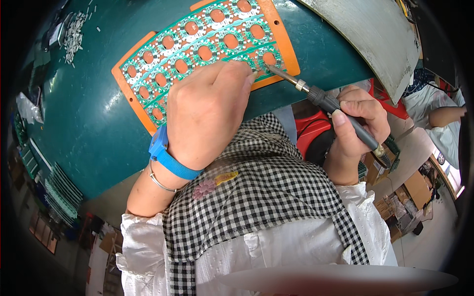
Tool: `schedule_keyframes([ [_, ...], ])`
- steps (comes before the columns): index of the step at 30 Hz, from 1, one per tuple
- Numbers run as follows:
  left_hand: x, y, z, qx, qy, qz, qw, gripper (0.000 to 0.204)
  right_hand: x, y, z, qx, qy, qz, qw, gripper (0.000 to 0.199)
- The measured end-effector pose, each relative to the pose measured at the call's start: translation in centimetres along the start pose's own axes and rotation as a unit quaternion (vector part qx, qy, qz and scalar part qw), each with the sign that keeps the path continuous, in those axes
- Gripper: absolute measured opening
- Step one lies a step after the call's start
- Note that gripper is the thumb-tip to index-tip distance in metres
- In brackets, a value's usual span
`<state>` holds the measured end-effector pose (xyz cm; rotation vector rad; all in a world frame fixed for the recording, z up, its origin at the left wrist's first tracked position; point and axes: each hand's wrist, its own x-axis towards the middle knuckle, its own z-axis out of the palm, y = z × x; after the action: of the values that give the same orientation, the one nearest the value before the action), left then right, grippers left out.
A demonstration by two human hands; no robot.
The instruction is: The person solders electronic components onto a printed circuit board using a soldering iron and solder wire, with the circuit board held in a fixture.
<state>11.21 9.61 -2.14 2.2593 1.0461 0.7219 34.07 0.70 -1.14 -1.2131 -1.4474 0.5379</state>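
Soldering iron [340,116] sits in the right hand [358,126], gripped pen-fashion along its dark handle, the metal tip [274,70] angled down-left onto the near edge of a panel of green circuit boards [197,47]. These boards are round-holed rings in rows, lying on an orange carrier tray [284,42], which rests on the dark green tabletop [94,113].

The left hand [210,116] lies knuckles-up on the panel, fingertips curled down just beside the tip; whether it pinches solder wire or merely presses the board I cannot tell, since the fingers hide what is under them. A blue wrist strap [170,158] and a thin bangle [159,181] circle that wrist.

Risks, as I judge them:
1. Fingertips are so close to the hot tip that a small slip of either hand could burn them.
2. The tip works at the panel's near edge, so a sideways skid could smear solder across neighbouring pads or scorch the orange tray.
3. The tray seems held only by the left hand's weight; lifting it may let the panel shift under the tip.

A pile of small white parts [74,32] lies far left, well apart.
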Motion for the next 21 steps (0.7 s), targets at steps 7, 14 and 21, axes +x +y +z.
schedule_keyframes([
  [7, -0.1, 1.0, -1.5, -0.009, -0.002, 0.015, 1.000, 0.009, -0.8, -0.2, -0.5, 0.020, 0.036, 0.014, 0.999, 0.017],
  [14, -0.8, 0.3, -2.1, -0.026, 0.046, -0.032, 0.998, 0.013, 0.0, -0.2, -0.2, 0.090, 0.073, 0.009, 0.993, 0.019],
  [21, -0.7, 0.6, -1.3, -0.033, 0.033, -0.022, 0.999, 0.012, -0.2, 0.2, -0.8, 0.074, 0.088, -0.002, 0.993, 0.017],
])
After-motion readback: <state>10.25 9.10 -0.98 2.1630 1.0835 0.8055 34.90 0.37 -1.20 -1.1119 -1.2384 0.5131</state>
